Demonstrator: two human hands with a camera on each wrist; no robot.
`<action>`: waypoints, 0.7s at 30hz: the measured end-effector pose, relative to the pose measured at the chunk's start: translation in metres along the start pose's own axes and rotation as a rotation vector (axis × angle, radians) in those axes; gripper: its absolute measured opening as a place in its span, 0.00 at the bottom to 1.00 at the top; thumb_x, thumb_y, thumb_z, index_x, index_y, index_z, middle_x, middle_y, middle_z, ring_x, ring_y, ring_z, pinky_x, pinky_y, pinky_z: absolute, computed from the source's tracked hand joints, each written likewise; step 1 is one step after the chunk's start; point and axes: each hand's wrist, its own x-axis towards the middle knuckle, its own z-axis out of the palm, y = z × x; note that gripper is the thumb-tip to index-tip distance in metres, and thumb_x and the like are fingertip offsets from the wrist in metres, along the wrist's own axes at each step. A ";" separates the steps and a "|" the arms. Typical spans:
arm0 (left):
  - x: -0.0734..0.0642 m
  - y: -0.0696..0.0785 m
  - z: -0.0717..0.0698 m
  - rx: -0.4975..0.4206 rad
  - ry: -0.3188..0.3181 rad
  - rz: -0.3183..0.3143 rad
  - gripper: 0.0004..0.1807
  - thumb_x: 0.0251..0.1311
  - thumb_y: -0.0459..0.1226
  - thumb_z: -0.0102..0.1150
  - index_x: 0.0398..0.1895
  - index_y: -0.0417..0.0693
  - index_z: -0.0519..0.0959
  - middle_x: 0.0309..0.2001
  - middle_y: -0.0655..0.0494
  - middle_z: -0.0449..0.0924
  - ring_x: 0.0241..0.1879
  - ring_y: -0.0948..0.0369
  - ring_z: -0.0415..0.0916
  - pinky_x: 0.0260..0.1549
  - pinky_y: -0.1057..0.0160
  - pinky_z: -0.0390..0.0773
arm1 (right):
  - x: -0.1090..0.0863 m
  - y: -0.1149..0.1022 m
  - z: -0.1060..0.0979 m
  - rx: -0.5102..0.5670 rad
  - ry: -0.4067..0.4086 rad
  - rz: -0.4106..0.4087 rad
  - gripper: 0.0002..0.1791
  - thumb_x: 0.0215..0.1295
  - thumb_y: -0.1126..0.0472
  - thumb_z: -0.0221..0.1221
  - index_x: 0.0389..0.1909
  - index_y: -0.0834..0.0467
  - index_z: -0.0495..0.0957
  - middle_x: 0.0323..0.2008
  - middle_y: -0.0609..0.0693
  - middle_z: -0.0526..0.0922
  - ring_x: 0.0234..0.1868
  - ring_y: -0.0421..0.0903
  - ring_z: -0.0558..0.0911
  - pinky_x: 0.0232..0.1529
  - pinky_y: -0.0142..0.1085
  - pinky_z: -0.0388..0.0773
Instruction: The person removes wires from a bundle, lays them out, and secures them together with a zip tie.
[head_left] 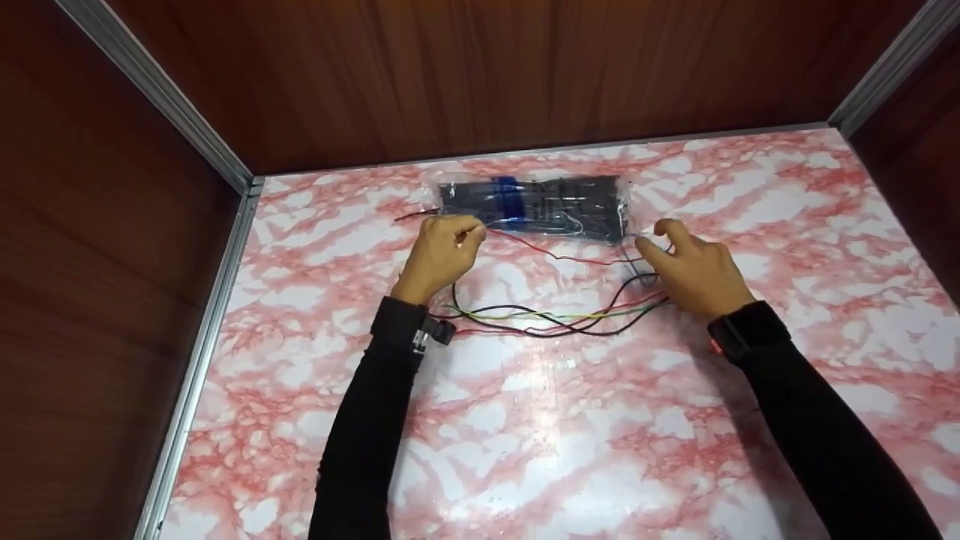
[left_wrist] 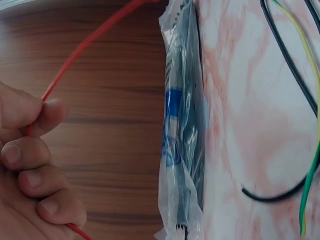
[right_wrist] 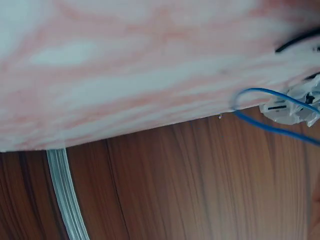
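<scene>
My left hand (head_left: 442, 251) pinches a thin red wire (left_wrist: 75, 55) between thumb and forefinger, its other fingers curled. The wire sags across to my right hand (head_left: 697, 274). There, black, red and yellow-green wires (head_left: 559, 316) gather at the palm side, which grips them; thumb and forefinger stand apart, and the lower fingers are hidden. A blue wire (right_wrist: 270, 91) loops out beside that hand in the right wrist view. Just beyond both hands lies a clear plastic bag (head_left: 532, 206) of black strips with a blue band. In the left wrist view a black wire's cut end (left_wrist: 245, 190) shows.
The red-and-white marbled table (head_left: 540, 450) meets a dark wood-grain panel (head_left: 525, 75) behind it. Similar panels stand at both sides, with metal frame strips (head_left: 202, 300) along the edges and corners.
</scene>
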 end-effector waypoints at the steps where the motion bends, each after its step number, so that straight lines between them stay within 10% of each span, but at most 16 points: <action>1: 0.001 0.002 0.002 0.007 -0.008 0.006 0.10 0.65 0.37 0.55 0.26 0.48 0.82 0.21 0.58 0.75 0.23 0.63 0.66 0.28 0.66 0.65 | -0.001 0.000 0.000 -0.001 0.004 -0.016 0.16 0.68 0.68 0.52 0.53 0.53 0.76 0.48 0.59 0.73 0.19 0.54 0.74 0.13 0.45 0.67; 11: 0.005 0.009 0.006 0.023 -0.050 -0.023 0.10 0.66 0.38 0.55 0.29 0.50 0.83 0.25 0.57 0.80 0.25 0.62 0.69 0.30 0.64 0.69 | -0.010 0.010 0.000 -0.066 0.063 0.052 0.07 0.70 0.62 0.53 0.38 0.59 0.79 0.37 0.57 0.77 0.20 0.55 0.76 0.12 0.46 0.66; 21: 0.014 0.024 0.001 0.254 -0.053 -0.021 0.10 0.64 0.41 0.55 0.31 0.53 0.86 0.29 0.54 0.85 0.32 0.55 0.82 0.30 0.53 0.77 | 0.003 0.007 -0.005 -0.159 0.338 0.073 0.07 0.66 0.68 0.52 0.31 0.60 0.78 0.33 0.56 0.79 0.11 0.53 0.65 0.13 0.47 0.63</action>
